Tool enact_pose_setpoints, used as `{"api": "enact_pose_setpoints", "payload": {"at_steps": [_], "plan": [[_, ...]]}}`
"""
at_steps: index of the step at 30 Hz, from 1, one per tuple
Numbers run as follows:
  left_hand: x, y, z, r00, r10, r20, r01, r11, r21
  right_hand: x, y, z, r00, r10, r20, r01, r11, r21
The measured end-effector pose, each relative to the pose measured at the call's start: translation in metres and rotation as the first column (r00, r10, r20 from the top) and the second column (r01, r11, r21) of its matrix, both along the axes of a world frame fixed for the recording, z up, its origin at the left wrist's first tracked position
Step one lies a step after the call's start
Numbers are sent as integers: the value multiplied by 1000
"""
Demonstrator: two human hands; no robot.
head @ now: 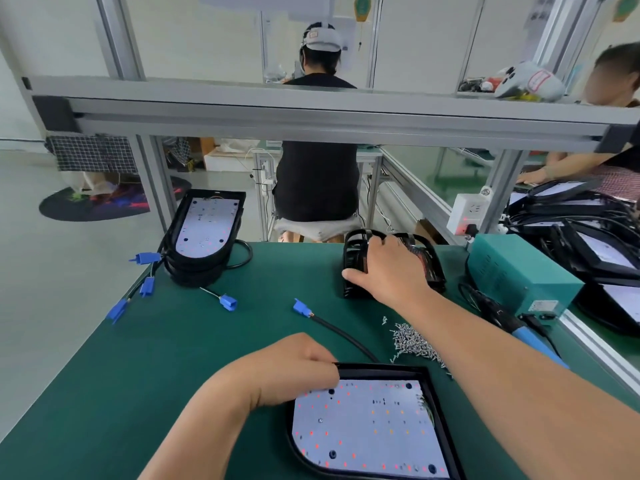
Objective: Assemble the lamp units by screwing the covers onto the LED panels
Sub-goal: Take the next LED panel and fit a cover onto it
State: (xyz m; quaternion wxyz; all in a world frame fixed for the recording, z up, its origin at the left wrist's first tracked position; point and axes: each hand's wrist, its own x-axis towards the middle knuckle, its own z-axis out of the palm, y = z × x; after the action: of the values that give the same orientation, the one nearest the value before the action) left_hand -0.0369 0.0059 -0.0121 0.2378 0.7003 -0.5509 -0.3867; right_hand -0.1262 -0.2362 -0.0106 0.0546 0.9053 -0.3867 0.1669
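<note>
Factory assembly floor. Green-matted workbench [173, 341], aluminium-profile frame [311, 112], stacked LED panels [204, 230], loose screw pile [414, 341], teal power box [519, 275]. Another worker [317, 174] seated at next bench. Yellow things [362, 6] hanging overhead, possibly tool balancers.

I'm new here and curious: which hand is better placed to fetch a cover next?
Right. The right hand grips the stack of black covers at the far side, while the left hand holds the rim of the LED panel in front.
</note>
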Motion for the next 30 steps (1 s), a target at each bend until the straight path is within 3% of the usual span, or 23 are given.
{"api": "enact_pose_setpoints", "payload": {"at_steps": [11,16,22,26,30], "plan": [[16,1,-7,989,-83,-120,75,995,-66,2,-6,0,999,-49,-23,50,997,64],[15,3,-5,985,-55,-163,45,997,-69,-3,-10,7,995,-68,71,53,978,203],[11,6,-1,972,-54,-229,54,999,-7,-36,0,19,930,20,368,-151,931,331],[6,7,1,964,-48,-262,56,998,22,-80,29,28,880,157,449,-341,866,365],[-2,4,-2,960,-66,-272,86,994,63,-126,55,26,872,241,427,-422,813,401]]}}
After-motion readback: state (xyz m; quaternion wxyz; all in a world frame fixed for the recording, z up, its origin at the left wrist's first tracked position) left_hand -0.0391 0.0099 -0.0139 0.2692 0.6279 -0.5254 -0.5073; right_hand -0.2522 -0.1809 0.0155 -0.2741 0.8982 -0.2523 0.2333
